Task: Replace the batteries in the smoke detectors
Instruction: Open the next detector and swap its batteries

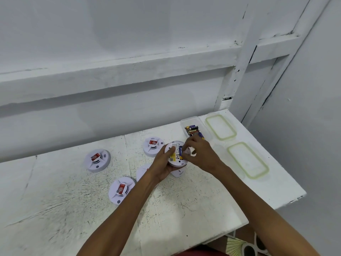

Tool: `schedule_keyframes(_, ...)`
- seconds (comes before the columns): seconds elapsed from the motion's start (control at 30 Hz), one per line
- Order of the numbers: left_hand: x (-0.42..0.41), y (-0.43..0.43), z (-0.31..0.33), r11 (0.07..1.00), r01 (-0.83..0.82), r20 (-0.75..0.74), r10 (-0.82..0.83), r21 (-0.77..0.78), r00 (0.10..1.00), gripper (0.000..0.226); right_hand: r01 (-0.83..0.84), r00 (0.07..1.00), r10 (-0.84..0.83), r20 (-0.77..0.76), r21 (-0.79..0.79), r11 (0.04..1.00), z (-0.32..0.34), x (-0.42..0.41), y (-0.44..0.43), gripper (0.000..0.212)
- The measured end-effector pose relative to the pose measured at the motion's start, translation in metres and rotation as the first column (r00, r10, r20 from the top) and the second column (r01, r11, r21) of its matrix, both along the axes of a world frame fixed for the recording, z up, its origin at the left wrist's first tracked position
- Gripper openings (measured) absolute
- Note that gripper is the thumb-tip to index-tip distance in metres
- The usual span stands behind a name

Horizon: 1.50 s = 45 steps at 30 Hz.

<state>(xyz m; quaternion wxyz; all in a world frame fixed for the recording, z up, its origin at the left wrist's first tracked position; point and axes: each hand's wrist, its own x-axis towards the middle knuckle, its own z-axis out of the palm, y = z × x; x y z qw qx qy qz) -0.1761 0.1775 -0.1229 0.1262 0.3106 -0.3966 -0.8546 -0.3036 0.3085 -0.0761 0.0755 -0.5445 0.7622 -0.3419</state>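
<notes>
My left hand grips a white round smoke detector turned back side up, thumb on its label. A blue battery sits in its open compartment, and my right hand pinches that battery with its fingertips. Three more white detectors with red stickers lie face up on the table: one at the far left, one at the front, one behind the held unit. Another white detector is mostly hidden under my left wrist.
A clear plastic box holding several batteries stands just behind my right hand. Two green-rimmed lids lie at the right of the scuffed white table. The wall rises close behind; the table edge drops at the right.
</notes>
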Motion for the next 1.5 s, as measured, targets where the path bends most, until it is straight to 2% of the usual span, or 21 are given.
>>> schedule_keyframes(0.23, 0.004, -0.002, -0.001, 0.999, 0.004, -0.016, -0.005, -0.036, 1.000, 0.036, -0.124, 0.968, 0.144, -0.204, 0.109, 0.986, 0.006, 0.001, -0.005, 0.012)
schedule_keyframes(0.5, 0.013, 0.002, 0.000, 0.998, 0.005, -0.013, -0.006, -0.062, 1.000, 0.038, -0.152, 0.948, 0.190, -0.255, 0.160, 0.975, 0.005, 0.004, -0.002, 0.010)
schedule_keyframes(0.7, 0.015, 0.000, 0.005, 0.996, 0.020, 0.005, -0.020, -0.088, 1.000, 0.034, -0.180, 0.887, 0.251, -0.387, 0.212, 0.961, 0.013, 0.014, -0.009, 0.018)
schedule_keyframes(0.83, 0.016, -0.001, 0.008, 0.999, -0.024, -0.017, 0.023, -0.040, 1.000, 0.031, -0.206, 0.859, 0.281, -0.429, 0.213, 0.955, 0.017, 0.021, -0.018, 0.031)
schedule_keyframes(0.93, 0.020, -0.003, 0.007, 1.000, -0.029, -0.041, 0.029, 0.006, 0.999, 0.029, -0.192, 0.836, 0.274, -0.476, 0.214, 0.958, 0.013, 0.014, -0.021, 0.022)
schedule_keyframes(1.0, 0.023, -0.001, 0.008, 0.999, -0.036, -0.045, 0.037, 0.026, 0.998, 0.025, -0.179, 0.853, 0.257, -0.454, 0.208, 0.961, 0.011, 0.009, -0.021, 0.022)
schedule_keyframes(1.17, 0.024, 0.000, 0.008, 0.986, -0.083, -0.035, 0.089, 0.144, 0.995, 0.024, -0.265, 0.877, 0.291, -0.381, 0.120, 0.957, 0.004, 0.010, -0.009, 0.030)
schedule_keyframes(1.27, 0.022, -0.001, 0.008, 0.987, -0.074, -0.052, 0.082, 0.141, 0.995, 0.028, -0.280, 0.907, 0.299, -0.296, 0.104, 0.954, 0.000, 0.008, -0.004, 0.042)
schedule_keyframes(1.33, 0.023, -0.001, 0.010, 0.988, -0.075, -0.063, 0.085, 0.135, 0.994, 0.023, -0.284, 0.918, 0.296, -0.263, 0.084, 0.955, -0.003, 0.008, -0.003, 0.042)
schedule_keyframes(1.43, 0.022, -0.004, 0.012, 0.990, -0.075, -0.058, 0.082, 0.122, 0.995, 0.027, -0.237, 0.956, 0.229, -0.185, -0.020, 0.971, -0.009, 0.008, 0.000, 0.033)
schedule_keyframes(1.5, 0.021, -0.006, 0.010, 0.991, -0.073, -0.048, 0.079, 0.110, 0.996, 0.033, -0.127, 0.992, 0.123, -0.037, -0.129, 0.983, -0.010, 0.010, 0.003, 0.027)
